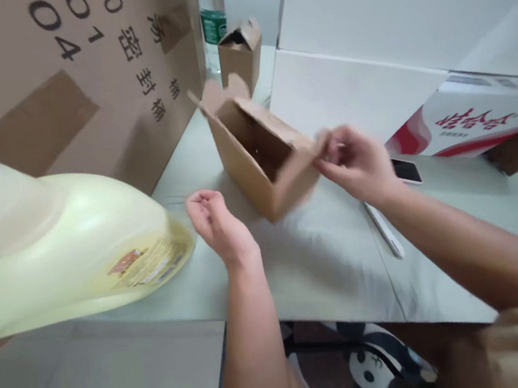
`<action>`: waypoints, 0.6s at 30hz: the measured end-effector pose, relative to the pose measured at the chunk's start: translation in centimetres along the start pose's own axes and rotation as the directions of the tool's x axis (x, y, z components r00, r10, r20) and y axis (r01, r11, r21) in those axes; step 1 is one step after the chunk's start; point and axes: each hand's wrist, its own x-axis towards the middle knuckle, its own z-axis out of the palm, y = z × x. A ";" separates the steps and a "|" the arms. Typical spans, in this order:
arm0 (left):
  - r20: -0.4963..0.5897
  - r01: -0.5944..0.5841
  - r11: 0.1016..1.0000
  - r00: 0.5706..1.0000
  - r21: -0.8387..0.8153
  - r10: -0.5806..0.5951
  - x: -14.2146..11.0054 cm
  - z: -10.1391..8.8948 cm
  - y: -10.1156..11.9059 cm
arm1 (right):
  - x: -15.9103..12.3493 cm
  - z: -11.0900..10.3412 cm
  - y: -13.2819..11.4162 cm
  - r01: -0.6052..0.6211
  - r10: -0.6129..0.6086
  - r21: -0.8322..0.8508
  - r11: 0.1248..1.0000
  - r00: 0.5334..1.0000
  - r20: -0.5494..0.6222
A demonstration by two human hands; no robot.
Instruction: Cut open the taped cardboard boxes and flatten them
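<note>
A small brown cardboard box (246,173) stands on the pale green table cover with its top flaps up and its dark inside showing. My right hand (355,161) pinches the flap at the box's near right end; that flap is blurred. To the left of the box is my left hand (218,225), its fingers curled in and apart from the cardboard. Nothing shows between those fingers. Close by on the left lies a large pale yellow bottle (76,232) with a printed label.
A large printed carton (124,123) rises at the left. Behind the box are a second small cardboard box (240,61) and a green-labelled water bottle (214,27). Right of it lie a phone (407,171), a white pen-like stick (384,231) and a red-and-white box (465,117).
</note>
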 end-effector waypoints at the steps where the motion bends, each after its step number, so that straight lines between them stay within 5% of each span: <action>1: -0.003 0.012 1.000 1.000 -0.019 -0.012 0.0 0.0 -0.1 | -2.5 -1.7 -0.2 0.040 -0.037 0.040 0.998 0.996 -0.076; 4: 0.145 0.090 0.990 0.987 -0.110 -0.074 -0.6 0.7 0.1 | -8.8 -6.1 -1.1 0.190 -0.190 -0.002 0.982 0.981 -0.036; 8: 0.442 0.133 0.968 0.897 -0.213 -0.026 -2.4 2.1 0.6 | -14.0 -9.3 -2.0 0.270 -0.255 -0.116 0.956 0.959 0.126; 14: 0.564 0.080 0.988 0.826 -0.130 0.008 -3.8 3.3 -0.4 | -17.0 -10.0 -0.4 0.072 -0.084 -0.080 0.994 0.985 -0.152; 18: 0.641 -0.140 0.985 0.748 -0.099 0.171 -4.4 3.9 -1.6 | -17.9 -9.3 1.3 -0.013 0.012 -0.002 1.000 0.973 -0.231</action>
